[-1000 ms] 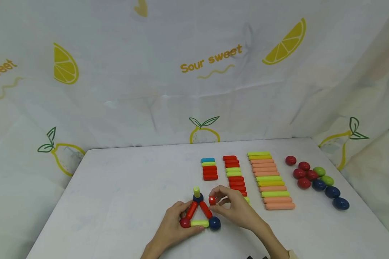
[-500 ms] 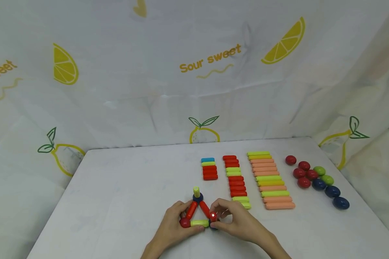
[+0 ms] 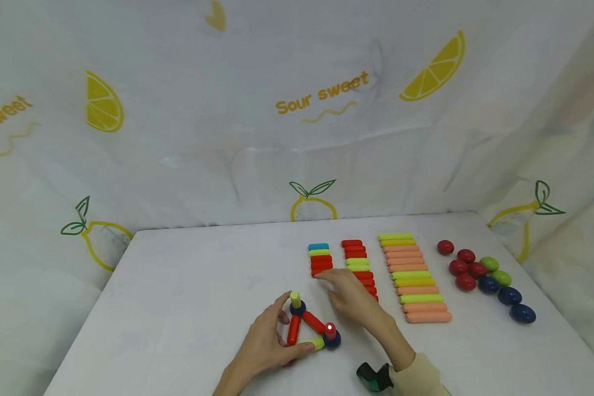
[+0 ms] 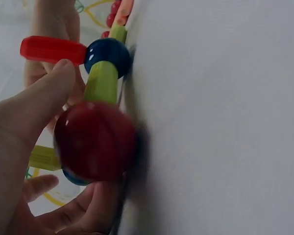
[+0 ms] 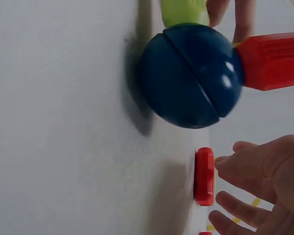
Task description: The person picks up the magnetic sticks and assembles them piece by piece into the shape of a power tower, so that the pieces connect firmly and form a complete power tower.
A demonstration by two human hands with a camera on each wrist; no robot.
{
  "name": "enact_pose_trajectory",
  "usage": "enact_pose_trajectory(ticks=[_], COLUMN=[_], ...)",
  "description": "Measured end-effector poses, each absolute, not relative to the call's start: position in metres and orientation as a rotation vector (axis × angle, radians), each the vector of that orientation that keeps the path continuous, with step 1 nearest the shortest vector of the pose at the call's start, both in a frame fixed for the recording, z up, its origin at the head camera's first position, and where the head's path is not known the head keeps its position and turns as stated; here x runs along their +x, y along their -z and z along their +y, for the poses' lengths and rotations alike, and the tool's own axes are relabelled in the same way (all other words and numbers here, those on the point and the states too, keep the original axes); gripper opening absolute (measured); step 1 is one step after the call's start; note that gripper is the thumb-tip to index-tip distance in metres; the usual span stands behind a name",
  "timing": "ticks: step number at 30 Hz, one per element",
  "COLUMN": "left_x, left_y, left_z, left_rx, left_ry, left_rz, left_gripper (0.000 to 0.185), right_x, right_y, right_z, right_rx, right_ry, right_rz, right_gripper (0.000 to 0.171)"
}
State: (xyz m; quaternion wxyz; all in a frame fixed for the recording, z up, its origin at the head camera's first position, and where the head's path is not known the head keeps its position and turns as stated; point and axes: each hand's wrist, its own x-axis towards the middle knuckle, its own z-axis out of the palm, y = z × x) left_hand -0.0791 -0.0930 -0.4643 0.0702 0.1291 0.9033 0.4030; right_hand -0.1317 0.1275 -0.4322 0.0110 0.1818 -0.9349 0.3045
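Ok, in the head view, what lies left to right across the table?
Left hand → short red sticks → long peach and green sticks → red balls → blue balls.

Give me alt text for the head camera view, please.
A person's left hand holds a small triangle of sticks and balls on a white table, while the right hand reaches to a short row of sticks. Longer rows and loose balls lie to the right.
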Motion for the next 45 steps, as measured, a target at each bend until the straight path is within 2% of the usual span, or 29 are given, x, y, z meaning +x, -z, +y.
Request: enact_pose_trajectory(ticks=[4,8,11,17,19,22,25,28,32,37,45], left_x=[-0.081,-0.081,-0.081,-0.082,-0.082,-0.083,-0.082,-0.080,-0.079,-0.078,-0.080], left_y=[0.464,0.468,0.471,0.474,0.474,0.474,0.475,0.476,0.479,0.481,0.483], left_z=[-0.101,-0.110,-0.115,-0.119,-0.119,-0.120,-0.121,-0.121,-0.118,-0.111,-0.109], left_rx=[0.461,0.425,0.389,0.571,0.639,0.662,0.633,0.626,0.557,0.389,0.282], left_ry=[-1.207,-1.401,-1.500,-1.475,-1.443,-1.404,-1.393,-1.411,-1.448,-1.458,-1.478], left_rz=[2.644,2.438,2.359,2.501,2.522,2.514,2.508,2.533,2.575,2.607,2.594], left_gripper=[0.077,0.049,0.042,0.041,0.043,0.043,0.040,0.037,0.032,0.036,0.037], right_x=[-0.138,-0.143,-0.144,-0.144,-0.143,-0.141,-0.139,-0.137,-0.131,-0.118,-0.090], right_y=[0.441,0.440,0.439,0.442,0.443,0.441,0.434,0.423,0.410,0.401,0.407], right_z=[0.119,0.115,0.113,0.111,0.111,0.111,0.112,0.116,0.127,0.138,0.146], right_rx=[0.553,0.549,0.542,0.524,0.506,0.454,0.400,0.366,0.366,0.428,0.553], right_ry=[-0.825,-0.757,-0.735,-0.808,-0.848,-0.874,-0.887,-0.957,-1.160,-1.343,-1.460], right_rz=[-2.921,-2.938,-2.961,-2.931,-2.929,-2.942,-2.940,-2.895,-2.759,-2.658,-2.816], right_gripper=[0.038,0.036,0.032,0.015,0.016,0.026,0.038,0.043,0.041,0.038,0.029])
